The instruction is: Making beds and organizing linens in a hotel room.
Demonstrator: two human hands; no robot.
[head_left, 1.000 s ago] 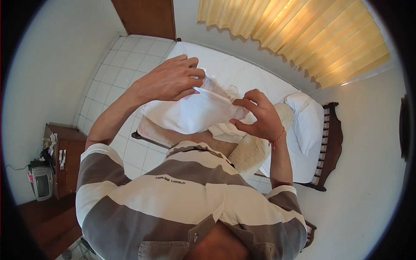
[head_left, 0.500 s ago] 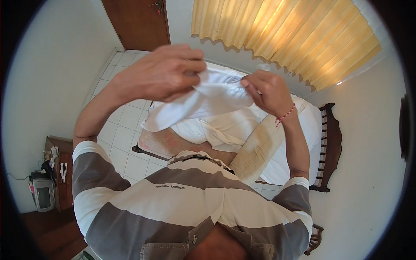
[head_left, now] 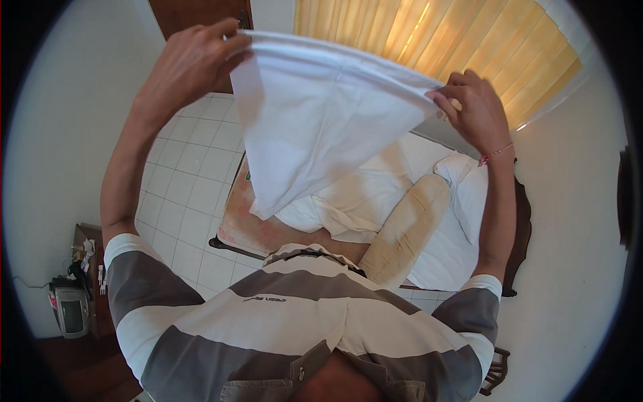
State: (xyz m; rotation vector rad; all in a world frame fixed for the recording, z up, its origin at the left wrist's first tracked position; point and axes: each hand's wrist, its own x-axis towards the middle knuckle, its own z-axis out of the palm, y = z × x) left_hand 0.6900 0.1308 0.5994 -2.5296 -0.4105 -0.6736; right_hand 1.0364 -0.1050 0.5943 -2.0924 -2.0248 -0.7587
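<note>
A white pillowcase (head_left: 315,114) is stretched between my raised hands, its hemmed edge along the top. My left hand (head_left: 199,61) pinches the left end of that edge, and my right hand (head_left: 477,112) grips the right end. The cloth hangs slack and narrows to a point over the bed. Below it, a crumpled white sheet (head_left: 365,218) lies on the mattress (head_left: 251,224), whose pinkish-brown surface shows at the left. A bare, stained beige bolster (head_left: 405,234) lies slantwise near my waist, to the right. Beside it is a white pillow (head_left: 467,194), partly behind my right forearm.
The bed's dark wooden headboard (head_left: 520,228) stands at the right. Yellow curtains (head_left: 462,47) hang on the far wall, and a brown door (head_left: 163,12) is at the far left. White floor tiles (head_left: 187,181) border the bed. A small grey television (head_left: 72,313) sits at the left.
My hands have moved up and apart, the left one leftward and the right one rightward. The bunched pillowcase has been spread out between them.
</note>
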